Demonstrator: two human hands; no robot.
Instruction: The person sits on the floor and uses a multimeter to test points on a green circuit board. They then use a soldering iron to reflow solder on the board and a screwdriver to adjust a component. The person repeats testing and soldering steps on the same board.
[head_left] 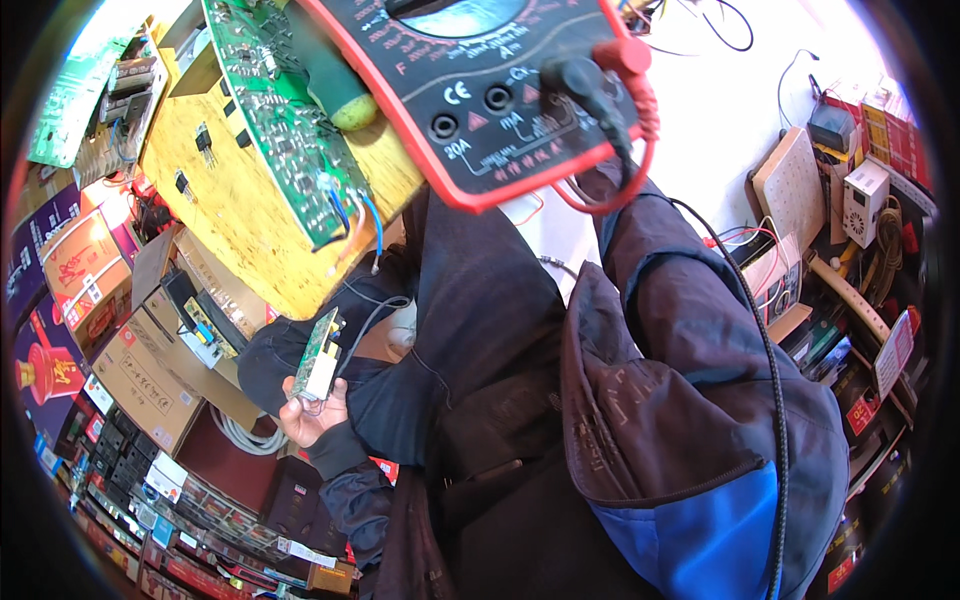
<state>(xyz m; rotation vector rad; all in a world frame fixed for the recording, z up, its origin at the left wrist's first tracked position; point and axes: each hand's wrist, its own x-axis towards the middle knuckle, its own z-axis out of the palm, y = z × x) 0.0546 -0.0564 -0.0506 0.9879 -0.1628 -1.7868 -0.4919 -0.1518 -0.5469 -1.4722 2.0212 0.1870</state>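
Note:
My left hand [316,418] is closed round the lower end of a small green circuit board [322,352] with a white block on it. A thin dark cable [372,318] loops beside this board. My right hand does not show. Above my lap, close to the camera, is a multimeter [480,140] with a red rim. One black plug [580,85] and one red plug [625,60] sit in its sockets. A long green circuit board [285,130] lies at the edge of the yellow wooden table [180,130], with loose wires at its near end.
Small black transistors [205,145] lie on the table beside a dark green, rounded thing [345,100]. Cardboard boxes [150,385] stack up at the left. On the right are a white power adapter box [864,203] and piled goods. A black cord [765,370] runs down over my clothing.

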